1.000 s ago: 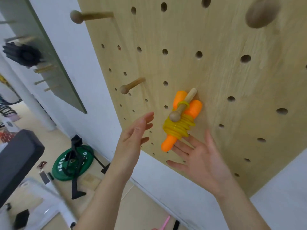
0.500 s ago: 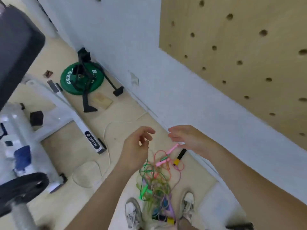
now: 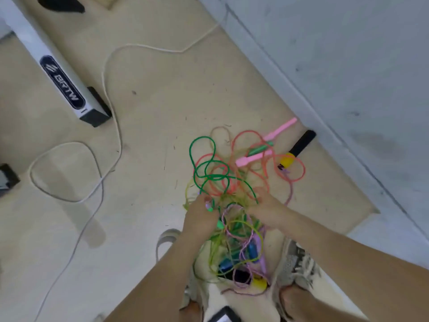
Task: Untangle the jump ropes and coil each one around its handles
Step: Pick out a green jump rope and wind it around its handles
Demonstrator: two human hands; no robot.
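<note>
The tangle of jump ropes [image 3: 228, 182] lies on the floor [image 3: 151, 135] under both hands and spreads from them toward 12 o'clock and back toward 6 o'clock. The left hand [image 3: 200, 216] curls its fingers around some strands, while the right hand [image 3: 267, 208] has its fingers buried in the ropes, so I cannot tell its grip. At 1 o'clock a pink handle [image 3: 281, 130] and a black handle [image 3: 301, 144] lie flat, their long axes running from 8 to 2 o'clock.

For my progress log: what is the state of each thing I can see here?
jump rope tangle: knotted, uncoiled, on the floor.
green rope: loose loops crossing the coral rope.
pink handles: lying flat, nothing wound on them.
black-and-yellow handle: lying flat by the wall.
left hand: grips strands of the tangle.
right hand: among the strands, hold unclear.
</note>
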